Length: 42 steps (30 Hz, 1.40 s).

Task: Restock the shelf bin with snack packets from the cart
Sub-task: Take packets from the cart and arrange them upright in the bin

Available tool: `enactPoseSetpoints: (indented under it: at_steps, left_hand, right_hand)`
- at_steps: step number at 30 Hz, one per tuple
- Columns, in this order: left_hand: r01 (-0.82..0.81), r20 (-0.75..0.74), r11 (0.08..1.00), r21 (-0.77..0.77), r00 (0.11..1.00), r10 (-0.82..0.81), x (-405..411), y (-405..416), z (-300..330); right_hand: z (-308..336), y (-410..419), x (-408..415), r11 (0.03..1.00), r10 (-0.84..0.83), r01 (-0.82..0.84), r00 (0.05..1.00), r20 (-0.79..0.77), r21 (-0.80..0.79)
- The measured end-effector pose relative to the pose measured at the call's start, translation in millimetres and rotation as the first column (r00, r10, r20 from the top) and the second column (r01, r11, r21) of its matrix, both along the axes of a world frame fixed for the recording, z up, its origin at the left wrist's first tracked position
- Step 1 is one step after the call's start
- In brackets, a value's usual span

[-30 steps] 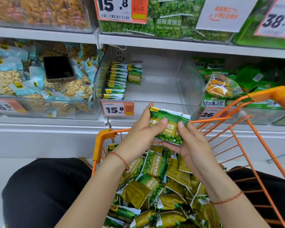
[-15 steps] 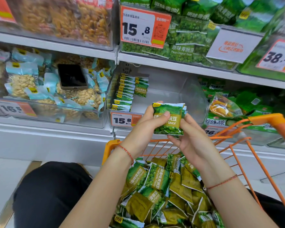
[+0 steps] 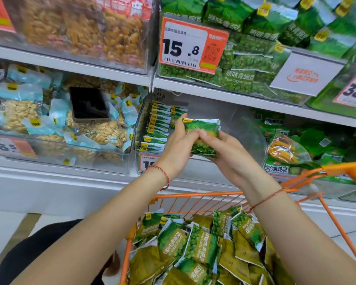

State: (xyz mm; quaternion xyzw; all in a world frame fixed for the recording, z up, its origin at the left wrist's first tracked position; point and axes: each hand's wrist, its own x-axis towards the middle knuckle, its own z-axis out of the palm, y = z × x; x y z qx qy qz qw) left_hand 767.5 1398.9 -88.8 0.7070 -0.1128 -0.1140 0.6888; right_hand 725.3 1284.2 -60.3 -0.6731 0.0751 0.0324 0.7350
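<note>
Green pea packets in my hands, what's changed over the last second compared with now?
Both hands, left hand and right hand, have carried the stack of packets up from above the cart to the front of the clear shelf bin, still gripping it. The rows already in the bin and the phone stayed put.
</note>
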Motion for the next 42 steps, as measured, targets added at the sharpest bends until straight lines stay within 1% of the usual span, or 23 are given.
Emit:
enactPoseSetpoints:
  at_steps: [2,3,4,5,6,7,8,9,10,12,13,16,19,21,24,28,33,36,38,40,42]
  left_hand:
    - [-0.01,-0.015,1.0,-0.019,1.0,0.01,10,2,-6]
    - [0.0,-0.013,1.0,0.013,1.0,0.0,15,6,-9]
    - [0.018,0.032,0.994,0.106,0.999,-0.022,20,10,-12]
    - [-0.002,0.14,0.958,0.285,0.989,-0.039,23,18,-14]
    - [-0.109,0.32,0.871,0.479,0.946,-0.058,27,27,-19]
    - [-0.261,0.504,0.747,0.612,0.856,-0.114,31,36,-23]
    - [-0.392,0.625,0.633,0.668,0.757,-0.191,37,45,-28]
    - [-0.479,0.683,0.555,0.68,0.688,-0.245,43,53,-32]
    - [-0.536,0.714,0.508,0.675,0.65,-0.263,51,59,-38]
    - [-0.58,0.71,0.426,0.694,0.65,-0.27,62,68,-46]
    - [-0.587,0.708,0.412,0.697,0.655,-0.264,65,70,-47]
    - [-0.609,0.739,0.436,0.663,0.625,-0.25,71,74,-51]
    - [-0.649,0.796,0.478,0.591,0.567,-0.214,74,73,-55]
    - [-0.669,0.821,0.499,0.552,0.539,-0.186,75,72,-56]
    - [-0.669,0.827,0.51,0.541,0.534,-0.177,75,72,-57]
    - [-0.66,0.824,0.519,0.543,0.538,-0.177,76,72,-57]
    - [-0.669,0.833,0.523,0.529,0.527,-0.169,76,72,-58]
    - [-0.669,0.837,0.53,0.522,0.52,-0.169,76,73,-58]
    - [-0.668,0.84,0.535,0.517,0.517,-0.166,77,73,-59]
    - [-0.668,0.84,0.536,0.517,0.516,-0.166,77,73,-59]
    - [-0.666,0.84,0.537,0.517,0.517,-0.167,77,73,-59]
  right_hand:
    - [-5,-3,15,1.0,0.026,-0.026,0.999,-0.043,0.003]
    - [-10,-5,23,0.999,0.038,-0.038,0.998,-0.052,-0.009]
    - [-15,-7,31,0.999,0.04,-0.042,0.998,-0.055,-0.024]
    - [-20,-9,40,0.998,0.04,-0.042,0.998,-0.055,-0.036]
    - [-24,-11,49,0.998,0.031,-0.034,0.998,-0.061,-0.047]
    - [-29,-15,60,0.998,0.008,-0.012,0.997,-0.074,-0.057]
    - [-33,-19,71,0.998,-0.02,0.014,0.996,-0.088,-0.067]
    - [-40,-23,84,0.996,-0.052,0.044,0.993,-0.107,-0.08]
    - [-46,-26,96,0.993,-0.077,0.065,0.989,-0.122,-0.101]
    - [-62,-32,118,0.98,-0.102,0.073,0.982,-0.156,-0.183]
    - [-71,-34,127,0.975,-0.104,0.065,0.979,-0.177,-0.213]
    - [-99,-40,156,0.977,-0.117,0.074,0.97,-0.214,-0.2]
    - [-103,-35,175,0.98,-0.17,0.136,0.954,-0.248,-0.147]
    - [-105,-32,185,0.979,-0.177,0.143,0.947,-0.266,-0.143]
    - [-112,-28,191,0.968,-0.165,0.102,0.947,-0.275,-0.23]
    - [-120,-29,194,0.898,-0.191,0.063,0.947,-0.258,-0.435]
    - [-115,-25,204,0.848,-0.188,0.025,0.948,-0.255,-0.53]
    - [-117,-17,208,0.833,-0.217,0.046,0.944,-0.248,-0.552]
    - [-119,-13,204,0.839,-0.238,0.084,0.945,-0.225,-0.537]
    - [-121,-11,199,0.859,-0.222,0.092,0.954,-0.203,-0.504]
    - [-120,-13,194,0.868,-0.169,0.052,0.966,-0.196,-0.494]
